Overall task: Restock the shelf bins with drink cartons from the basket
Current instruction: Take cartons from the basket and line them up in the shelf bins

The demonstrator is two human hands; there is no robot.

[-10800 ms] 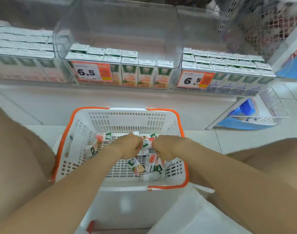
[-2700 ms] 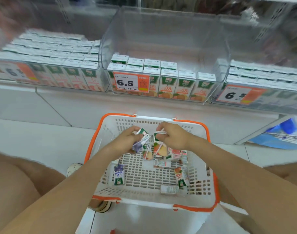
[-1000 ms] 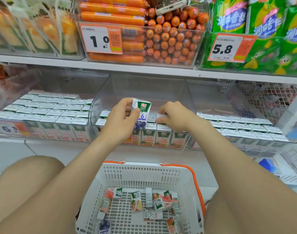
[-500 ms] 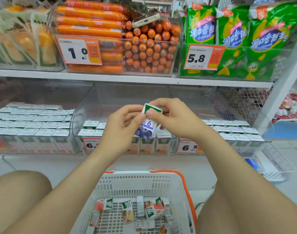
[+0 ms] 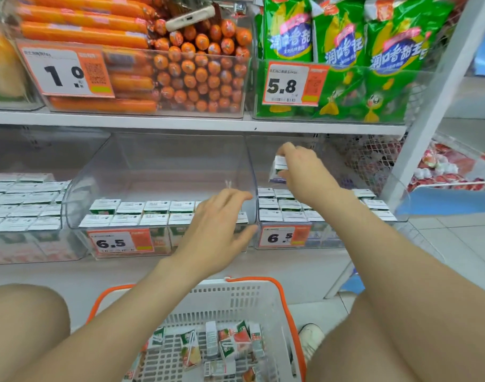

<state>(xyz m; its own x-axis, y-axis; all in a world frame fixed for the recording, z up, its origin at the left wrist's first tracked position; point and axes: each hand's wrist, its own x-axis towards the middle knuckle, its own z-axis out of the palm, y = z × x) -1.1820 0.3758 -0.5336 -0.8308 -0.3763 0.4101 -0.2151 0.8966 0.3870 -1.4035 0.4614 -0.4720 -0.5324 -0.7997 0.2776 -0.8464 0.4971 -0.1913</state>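
Above the white slotted plastic basket stand 3 clear plastic bins. The right hand pinches 1 small white-purple drink carton (blurred) over the rightmost. The left hand is loose-fingered and empty.

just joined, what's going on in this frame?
A person is restocking drinks. The right hand grips a small carton above the right bin, which is already partly stocked. The left hand is open with relaxed fingers in front of the middle bin and holds nothing. The basket below has more loose cartons to shelve.
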